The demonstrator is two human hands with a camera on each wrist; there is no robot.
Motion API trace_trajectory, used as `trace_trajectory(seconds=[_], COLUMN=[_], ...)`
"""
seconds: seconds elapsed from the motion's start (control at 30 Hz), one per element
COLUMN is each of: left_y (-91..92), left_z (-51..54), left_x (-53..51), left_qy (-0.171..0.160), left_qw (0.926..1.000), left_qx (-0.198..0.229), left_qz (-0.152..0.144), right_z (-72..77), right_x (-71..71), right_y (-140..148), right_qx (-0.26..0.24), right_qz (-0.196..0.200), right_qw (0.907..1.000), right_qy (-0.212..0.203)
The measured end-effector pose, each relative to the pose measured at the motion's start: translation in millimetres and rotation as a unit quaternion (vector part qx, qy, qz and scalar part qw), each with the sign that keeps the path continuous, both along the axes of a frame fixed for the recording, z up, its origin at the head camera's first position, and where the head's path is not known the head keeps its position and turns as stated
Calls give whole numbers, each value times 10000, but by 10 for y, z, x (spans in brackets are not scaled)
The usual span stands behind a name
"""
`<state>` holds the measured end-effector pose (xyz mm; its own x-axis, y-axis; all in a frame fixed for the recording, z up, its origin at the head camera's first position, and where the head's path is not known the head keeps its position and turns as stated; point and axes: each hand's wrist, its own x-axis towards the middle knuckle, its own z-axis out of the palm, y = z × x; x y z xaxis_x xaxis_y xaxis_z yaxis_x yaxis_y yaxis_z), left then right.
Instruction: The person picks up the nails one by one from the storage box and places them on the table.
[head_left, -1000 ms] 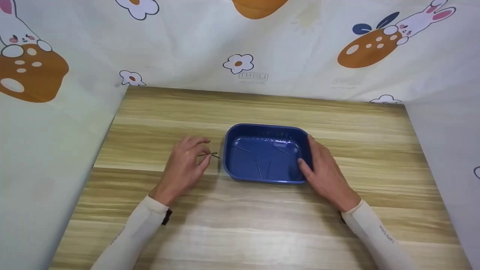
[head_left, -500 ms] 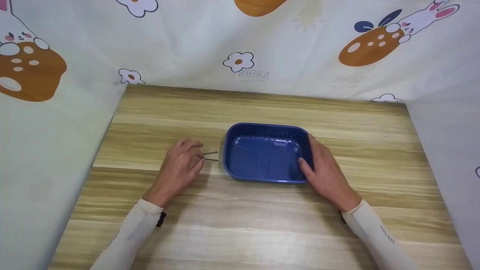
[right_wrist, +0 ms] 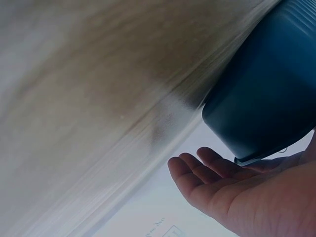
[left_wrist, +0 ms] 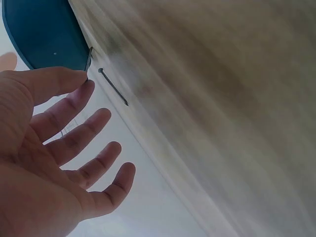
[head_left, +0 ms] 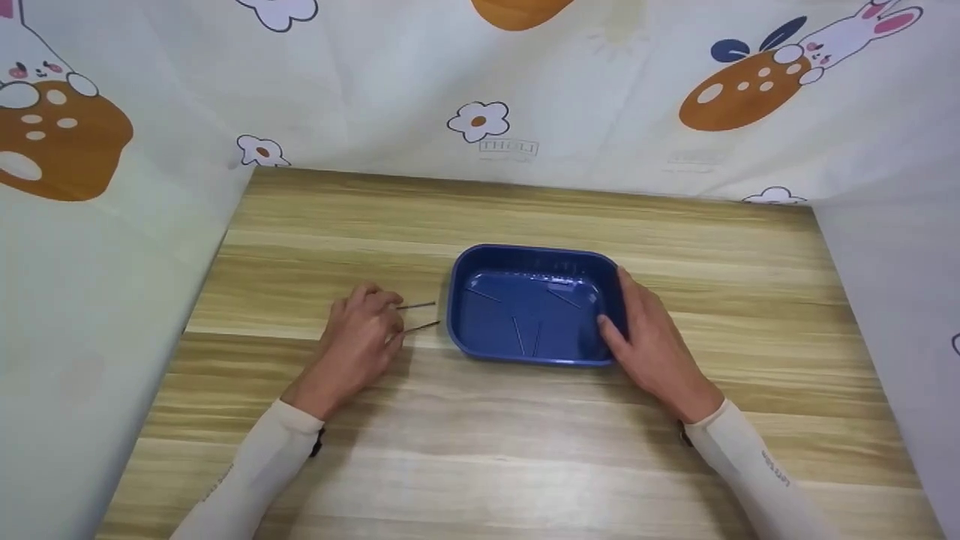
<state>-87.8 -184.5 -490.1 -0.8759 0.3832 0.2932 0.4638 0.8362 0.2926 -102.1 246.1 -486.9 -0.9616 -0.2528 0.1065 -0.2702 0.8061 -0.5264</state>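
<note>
Gripping the blue bin, centre of the head view, with the right hand; pinching a nail with the left hand, upper left in its wrist view, near a loose nail; risking a drop through holding only one end

Left hand at two slim dark metal rods, right hand gripping rounded-rectangular blue basin, four thin rods inside, wood-grain table

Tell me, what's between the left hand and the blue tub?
Between the left hand and the blue tub are two dark nails, side by side; the head view shows both.
</note>
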Motion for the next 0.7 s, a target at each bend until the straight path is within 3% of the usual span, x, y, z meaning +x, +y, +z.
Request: trace_trajectory(seconds=[0.23, 0.37, 0.7], left_y=[25, 36, 44], left_z=[-8, -13, 22], left_x=[-9, -2, 0], left_qy=[298, 438, 309], left_qw=[9978, 9964, 9961], left_qx=[-588, -714, -788], left_qz=[-89, -141, -257], right_z=[11, 4, 21], right_x=[2, -3, -16], right_y=[7, 12, 4], right_qx=[36, 61, 1], right_qz=[-14, -25, -3], right_qw=[10000, 9999, 10000], right_qy=[-57, -83, 5])
